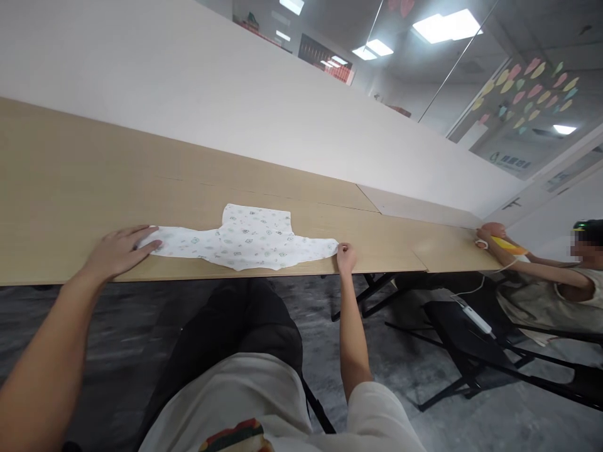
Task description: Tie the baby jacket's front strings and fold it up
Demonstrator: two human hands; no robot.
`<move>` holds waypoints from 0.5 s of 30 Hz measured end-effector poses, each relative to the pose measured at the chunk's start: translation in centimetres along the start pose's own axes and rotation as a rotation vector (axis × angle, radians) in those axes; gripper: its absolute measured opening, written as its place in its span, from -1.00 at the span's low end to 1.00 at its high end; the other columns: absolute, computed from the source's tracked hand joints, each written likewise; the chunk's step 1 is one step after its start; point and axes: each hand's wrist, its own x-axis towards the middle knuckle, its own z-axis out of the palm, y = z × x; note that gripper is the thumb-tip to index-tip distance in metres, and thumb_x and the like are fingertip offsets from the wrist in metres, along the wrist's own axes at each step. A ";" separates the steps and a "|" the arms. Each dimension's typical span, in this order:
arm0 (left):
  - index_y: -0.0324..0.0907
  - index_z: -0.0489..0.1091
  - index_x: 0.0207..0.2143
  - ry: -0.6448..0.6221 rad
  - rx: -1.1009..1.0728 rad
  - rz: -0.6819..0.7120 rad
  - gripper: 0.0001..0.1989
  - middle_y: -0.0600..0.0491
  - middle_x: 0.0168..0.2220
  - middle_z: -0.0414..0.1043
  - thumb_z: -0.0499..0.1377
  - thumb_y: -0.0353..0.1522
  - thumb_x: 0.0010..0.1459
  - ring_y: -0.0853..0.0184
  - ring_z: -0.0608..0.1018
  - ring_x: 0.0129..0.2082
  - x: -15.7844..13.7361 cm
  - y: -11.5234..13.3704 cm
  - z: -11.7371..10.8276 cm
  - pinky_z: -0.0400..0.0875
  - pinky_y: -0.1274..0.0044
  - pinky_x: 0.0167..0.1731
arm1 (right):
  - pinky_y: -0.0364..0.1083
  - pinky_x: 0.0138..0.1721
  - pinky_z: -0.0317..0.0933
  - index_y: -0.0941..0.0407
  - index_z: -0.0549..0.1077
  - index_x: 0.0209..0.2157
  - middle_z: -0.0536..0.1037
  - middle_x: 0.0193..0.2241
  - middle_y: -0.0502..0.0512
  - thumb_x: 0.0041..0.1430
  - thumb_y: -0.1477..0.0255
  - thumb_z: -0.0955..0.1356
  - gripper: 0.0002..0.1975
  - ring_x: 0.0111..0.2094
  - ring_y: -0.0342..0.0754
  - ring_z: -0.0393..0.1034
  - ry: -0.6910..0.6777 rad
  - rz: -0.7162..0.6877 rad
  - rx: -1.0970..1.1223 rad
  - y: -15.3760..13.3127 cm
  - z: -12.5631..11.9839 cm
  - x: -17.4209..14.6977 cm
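Observation:
A small white baby shirt (257, 238) with a scattered printed pattern lies on the table near its front edge. Its body part points away from me, and both sleeves stretch out to the sides. At the end of the left sleeve, my left hand (120, 250) rests with fingers extended and thumb apart, touching the cloth. My right hand (347, 256) pinches the cuff of the right sleeve between thumb and fingers. The fingertips of the right hand are partly hidden by the hand itself.
The long wooden table (94, 182) runs along a white partition (282, 119) with glass above. Far right, another person (565, 276) sits with hands on a yellow and reddish item (511, 246). Black folding chairs (466, 339) stand nearby; one holds a white power strip (477, 319).

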 end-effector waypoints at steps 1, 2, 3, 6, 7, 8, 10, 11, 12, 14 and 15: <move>-0.24 0.23 0.30 -0.012 0.003 0.001 -0.23 -0.12 0.32 0.20 -0.30 0.01 0.30 0.04 0.28 0.27 0.0 -0.1 0.0 0.13 0.27 0.22 | -0.05 -0.15 0.29 0.22 0.53 -0.10 0.62 -0.17 0.31 0.22 0.40 0.19 -0.63 -0.17 0.10 0.50 0.005 0.009 0.017 -0.3 -0.1 -0.1; -0.25 0.22 0.31 -0.021 0.002 0.005 -0.23 -0.13 0.33 0.19 -0.30 0.01 0.30 0.04 0.28 0.28 0.1 -0.2 0.1 0.12 0.27 0.23 | -0.05 -0.15 0.29 0.22 0.53 -0.11 0.62 -0.18 0.31 0.21 0.41 0.20 -0.64 -0.18 0.10 0.50 0.019 0.012 0.043 -0.8 -0.1 -0.1; -0.26 0.21 0.32 -0.024 -0.001 0.010 -0.23 -0.13 0.33 0.18 -0.30 0.01 0.30 0.04 0.27 0.28 0.1 -0.3 0.2 0.11 0.27 0.23 | -0.05 -0.15 0.29 0.23 0.53 -0.11 0.62 -0.19 0.31 0.21 0.42 0.21 -0.64 -0.19 0.08 0.50 0.039 0.006 0.077 -1.3 -0.2 -0.2; -0.26 0.20 0.32 -0.021 -0.016 0.028 -0.23 -0.15 0.33 0.18 -0.30 0.01 0.30 0.07 0.24 0.30 0.3 -0.7 0.5 0.08 0.28 0.25 | -0.07 -0.15 0.31 0.23 0.51 -0.09 0.61 -0.18 0.28 0.25 0.40 0.19 -0.64 -0.25 0.03 0.49 0.082 -0.078 0.209 -4.0 0.2 -0.8; -0.26 0.20 0.32 -0.017 -0.024 0.027 -0.22 -0.15 0.33 0.18 -0.30 0.02 0.30 0.07 0.24 0.30 0.4 -0.8 0.6 0.07 0.28 0.25 | -0.08 -0.14 0.31 0.22 0.50 -0.08 0.61 -0.17 0.26 0.26 0.40 0.19 -0.65 -0.26 0.00 0.49 0.080 -0.124 0.253 -5.2 0.5 -1.2; -0.26 0.20 0.32 -0.014 -0.033 0.023 -0.22 -0.15 0.33 0.18 -0.30 0.03 0.29 0.06 0.24 0.30 0.4 -0.9 0.7 0.07 0.27 0.25 | -0.08 -0.14 0.31 0.21 0.50 -0.08 0.61 -0.17 0.24 0.27 0.41 0.18 -0.66 -0.27 -0.02 0.48 0.072 -0.180 0.297 -6.6 1.0 -1.7; -0.27 0.21 0.31 -0.010 -0.055 0.017 -0.20 -0.15 0.33 0.18 -0.27 0.05 0.28 0.03 0.25 0.29 0.5 -1.0 0.8 0.08 0.26 0.25 | -0.09 -0.11 0.31 0.20 0.51 -0.10 0.60 -0.14 0.22 0.28 0.45 0.19 -0.68 -0.25 -0.04 0.48 0.037 -0.315 0.367 -9.4 2.4 -3.1; -0.28 0.22 0.31 -0.008 -0.066 0.013 -0.20 -0.16 0.33 0.18 -0.26 0.06 0.27 0.01 0.26 0.28 0.5 -1.0 0.8 0.08 0.25 0.24 | -0.10 -0.09 0.31 0.19 0.52 -0.12 0.59 -0.15 0.21 0.28 0.49 0.19 -0.70 -0.21 -0.05 0.48 0.002 -0.386 0.381 -10.8 3.2 -4.1; -0.28 0.23 0.30 -0.005 -0.077 0.012 -0.20 -0.17 0.32 0.19 -0.23 0.06 0.26 0.00 0.27 0.27 0.5 -1.0 0.8 0.09 0.25 0.24 | -0.12 -0.07 0.31 0.17 0.54 -0.16 0.59 -0.16 0.19 0.27 0.53 0.20 -0.70 -0.18 -0.06 0.48 -0.046 -0.453 0.375 -12.1 4.0 -5.1; -0.29 0.26 0.28 0.002 -0.094 0.010 -0.21 -0.17 0.31 0.21 -0.20 0.05 0.26 -0.01 0.29 0.25 0.4 -1.0 0.8 0.11 0.24 0.23 | -0.14 -0.03 0.30 0.14 0.57 -0.21 0.59 -0.16 0.14 0.25 0.61 0.21 -0.70 -0.16 -0.08 0.48 -0.183 -0.572 0.322 -14.3 5.6 -7.2; -0.28 0.27 0.27 0.006 -0.101 0.006 -0.22 -0.17 0.31 0.22 -0.18 0.05 0.25 -0.01 0.29 0.25 0.4 -0.9 0.7 0.11 0.23 0.22 | -0.14 -0.01 0.29 0.13 0.58 -0.22 0.59 -0.17 0.12 0.23 0.63 0.23 -0.70 -0.16 -0.09 0.49 -0.256 -0.617 0.276 -15.2 6.4 -8.2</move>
